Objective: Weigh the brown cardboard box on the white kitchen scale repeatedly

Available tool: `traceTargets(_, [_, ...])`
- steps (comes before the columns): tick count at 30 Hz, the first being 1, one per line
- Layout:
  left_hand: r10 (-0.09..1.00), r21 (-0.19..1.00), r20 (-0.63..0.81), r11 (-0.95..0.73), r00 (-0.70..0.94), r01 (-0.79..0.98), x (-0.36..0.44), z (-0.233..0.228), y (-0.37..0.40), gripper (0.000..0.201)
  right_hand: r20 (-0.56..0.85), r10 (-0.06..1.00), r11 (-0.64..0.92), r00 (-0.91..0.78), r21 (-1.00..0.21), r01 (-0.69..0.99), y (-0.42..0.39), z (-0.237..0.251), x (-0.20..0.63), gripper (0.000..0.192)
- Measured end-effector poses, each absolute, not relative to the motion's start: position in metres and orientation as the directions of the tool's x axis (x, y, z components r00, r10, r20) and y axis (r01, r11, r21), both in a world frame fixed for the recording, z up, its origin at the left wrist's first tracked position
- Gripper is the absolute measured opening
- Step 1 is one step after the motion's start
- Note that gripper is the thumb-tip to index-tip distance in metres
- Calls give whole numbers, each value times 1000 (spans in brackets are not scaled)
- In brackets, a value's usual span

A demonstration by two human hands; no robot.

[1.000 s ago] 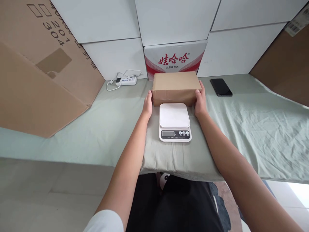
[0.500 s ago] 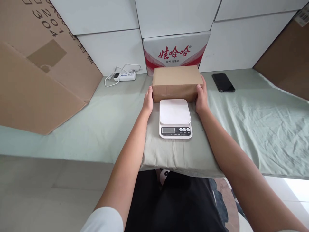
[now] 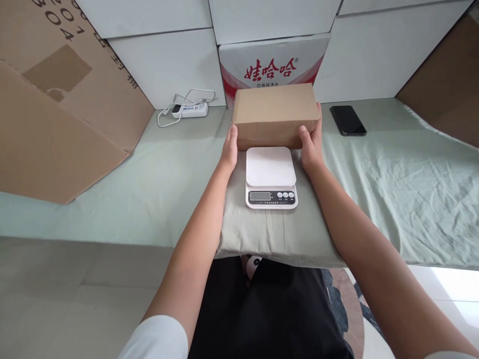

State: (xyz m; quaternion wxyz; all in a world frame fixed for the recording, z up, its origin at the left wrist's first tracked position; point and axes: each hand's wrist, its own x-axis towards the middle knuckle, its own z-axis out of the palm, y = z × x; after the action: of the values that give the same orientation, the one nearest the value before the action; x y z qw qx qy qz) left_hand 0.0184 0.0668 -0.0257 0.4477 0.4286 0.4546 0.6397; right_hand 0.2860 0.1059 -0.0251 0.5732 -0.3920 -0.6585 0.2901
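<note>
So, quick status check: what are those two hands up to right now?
Left hand and right hand grip the ends of the plain brown cardboard box. Box sits just behind the white digital kitchen scale. Scale platform bare.

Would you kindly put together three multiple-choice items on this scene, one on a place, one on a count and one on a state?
1. Where does the black phone lie?
A. right of the cardboard box
B. on the scale
C. beside the power strip

2. How many round buttons does the kitchen scale show?
A. one
B. three
C. five

3. How is the cardboard box held?
A. by the left hand alone
B. by neither hand
C. between both hands

Answers: 1 A, it lies on the green cloth to the box's right. 2 B, three sit beside the display. 3 C, the left hand and right hand press its two ends.
</note>
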Motion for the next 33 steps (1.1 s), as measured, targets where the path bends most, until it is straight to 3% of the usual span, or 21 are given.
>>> traceTargets(4, [920, 936, 332, -348, -211, -45, 23, -5, 42, 86, 576, 816, 569, -34, -792, 220, 82, 2, 285, 126])
traceTargets(8, [880, 897, 442, -440, -173, 52, 22, 9, -5, 97, 621, 781, 617, -62, -755, 222, 48, 12, 297, 122])
traceTargets(16, [870, 873, 484, -471, -93, 129, 22, -10, -65, 87, 630, 770, 636, -99, -746, 197, -4, -22, 317, 112])
traceTargets(33, [872, 883, 468, -455, -141, 119, 26, -25, -71, 80, 634, 770, 632, -71, -744, 218, -8, -18, 316, 110])
